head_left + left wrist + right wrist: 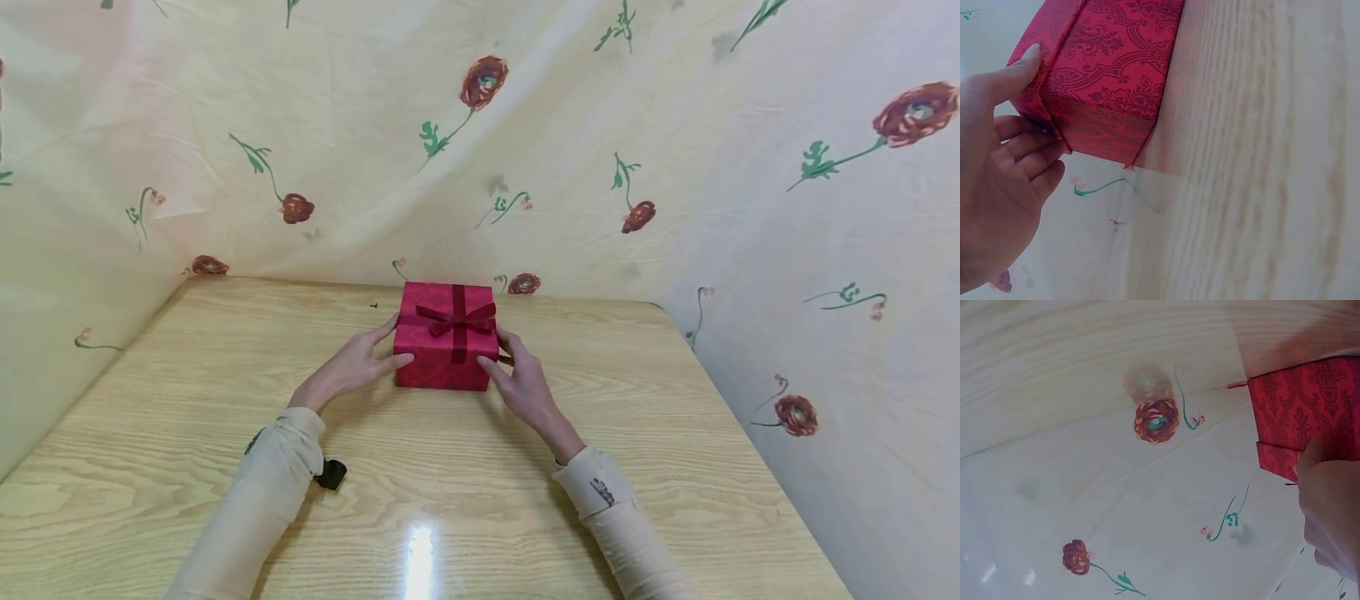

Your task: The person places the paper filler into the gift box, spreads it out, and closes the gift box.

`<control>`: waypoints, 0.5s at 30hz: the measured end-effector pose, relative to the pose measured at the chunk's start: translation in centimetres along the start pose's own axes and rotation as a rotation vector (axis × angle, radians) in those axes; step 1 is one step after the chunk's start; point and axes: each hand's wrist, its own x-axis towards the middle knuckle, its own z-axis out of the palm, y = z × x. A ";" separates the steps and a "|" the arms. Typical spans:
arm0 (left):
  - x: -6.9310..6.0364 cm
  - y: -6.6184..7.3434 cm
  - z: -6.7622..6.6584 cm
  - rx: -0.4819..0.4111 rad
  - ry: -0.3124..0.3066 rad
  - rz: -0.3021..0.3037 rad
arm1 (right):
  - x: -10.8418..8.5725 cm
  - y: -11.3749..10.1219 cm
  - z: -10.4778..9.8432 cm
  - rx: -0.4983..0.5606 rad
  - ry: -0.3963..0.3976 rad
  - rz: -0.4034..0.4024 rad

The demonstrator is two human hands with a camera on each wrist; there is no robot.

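Note:
A red patterned gift box [442, 371] stands on the wooden table, with a dark red ribbon bow [459, 322] on its lid [427, 297]. At the box's left side, my left hand [354, 367] grips the lid, thumb on the front edge. The left wrist view shows the fingers of that hand [1007, 150] curled at the lid's lower rim. My right hand [525, 387] holds the opposite side, its thumb at the front right corner. In the right wrist view a finger of this hand [1332, 500] touches the patterned side; the other fingertips are hidden.
The wooden table [420, 450] meets a flowered cloth [360, 150] behind and at both sides. A tiny red piece [373, 306] lies left of the box near the back edge. Beside the left sleeve is a small black object [332, 474].

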 end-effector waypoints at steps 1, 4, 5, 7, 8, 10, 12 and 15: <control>0.0 -0.1 0.0 0.003 0.001 0.000 | 0.0 0.1 0.0 0.002 -0.001 0.000; 0.0 -0.2 0.1 0.000 0.002 -0.008 | -0.1 0.2 0.1 0.007 -0.003 0.000; 0.0 -0.2 0.1 -0.002 -0.001 -0.012 | -0.2 0.2 0.1 0.008 -0.003 -0.002; -0.1 -0.2 0.1 0.001 -0.002 -0.017 | -0.3 0.3 0.1 0.006 -0.002 -0.009; -0.1 -0.2 0.1 0.001 -0.004 -0.018 | -0.3 0.3 0.1 0.004 -0.002 -0.011; -0.2 -0.1 0.1 -0.003 -0.010 -0.022 | -0.3 0.3 0.2 -0.003 -0.002 -0.015; -0.2 -0.2 0.1 -0.003 -0.013 -0.019 | -0.3 0.4 0.2 -0.012 -0.002 -0.018; -0.1 -0.3 0.2 -0.011 -0.018 -0.017 | -0.3 0.4 0.2 -0.019 0.000 -0.019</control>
